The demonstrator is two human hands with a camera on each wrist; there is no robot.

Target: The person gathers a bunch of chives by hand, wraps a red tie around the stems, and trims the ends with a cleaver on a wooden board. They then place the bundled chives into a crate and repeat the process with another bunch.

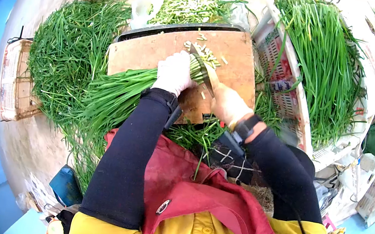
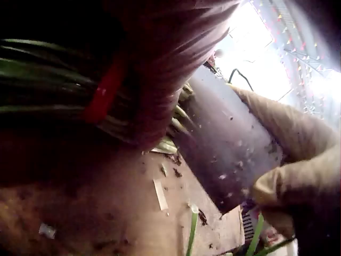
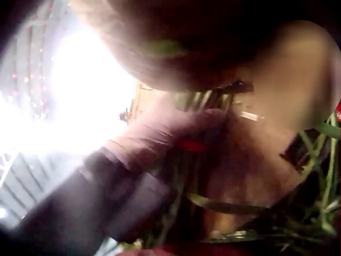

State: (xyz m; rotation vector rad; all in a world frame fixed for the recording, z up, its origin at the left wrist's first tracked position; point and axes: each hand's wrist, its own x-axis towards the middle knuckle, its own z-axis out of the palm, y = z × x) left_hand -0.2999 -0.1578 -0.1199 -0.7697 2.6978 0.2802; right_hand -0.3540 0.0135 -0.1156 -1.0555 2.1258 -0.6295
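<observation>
A bunch of long green garlic chives lies across the wooden chopping board, its leaves trailing off to the left. My gloved left hand grips the bunch near its stem ends, close to a red band seen in the left wrist view. In my right hand is a cleaver, its broad blade standing against the cut ends, right beside the left fingers. Short cut stem pieces are scattered on the board past the blade. The right wrist view is blurred, with the left hand across from the right.
Loose chives are heaped left of the board. Cut pieces fill a plastic-lined container behind it. On the right stands a crate beside more long chives. Another crate sits at far left.
</observation>
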